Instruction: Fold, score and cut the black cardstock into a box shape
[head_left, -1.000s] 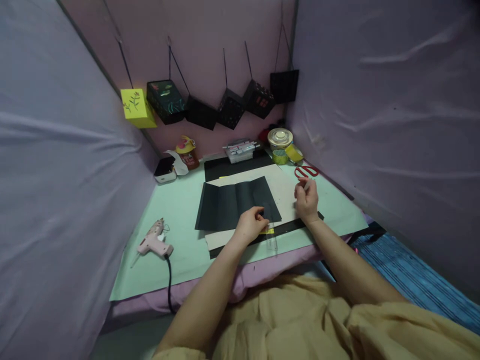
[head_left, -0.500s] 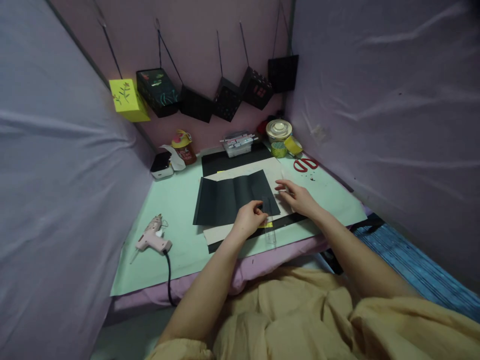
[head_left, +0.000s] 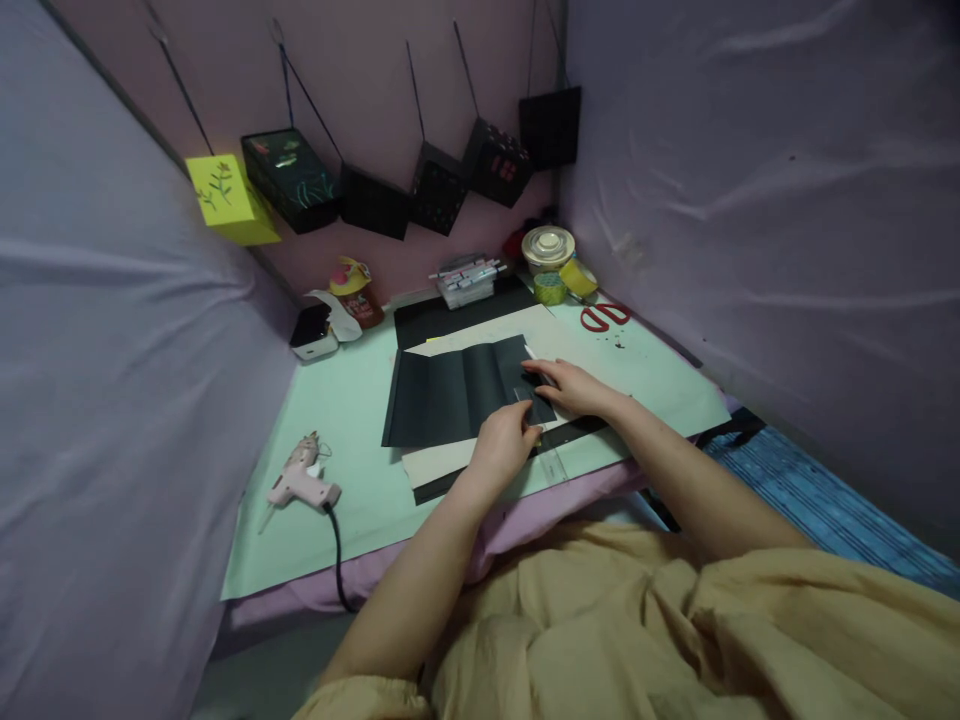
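Observation:
A folded sheet of black card [head_left: 442,395] with upright creases lies over a cream board [head_left: 442,462]. My left hand [head_left: 504,440] is closed on a clear ruler [head_left: 553,464], which slants over the card's right part and sticks out past its near edge. My right hand [head_left: 574,387] rests at the card's right edge, its fingers around a slim white pen [head_left: 532,354] that points up and left. Its tip and the ruler's middle are partly hidden by my fingers.
A pink glue gun [head_left: 304,480] with a black cord lies at the left. Red-handled scissors [head_left: 605,317], tape rolls [head_left: 550,288] and a box of pens [head_left: 466,283] stand farther back. Several decorated boxes [head_left: 292,180] hang on the rear wall. More black card [head_left: 435,487] lies under the board.
My right hand has moved left onto the card's right edge with the pen. The ruler has turned to a slant under my left hand. The whole view has shifted slightly.

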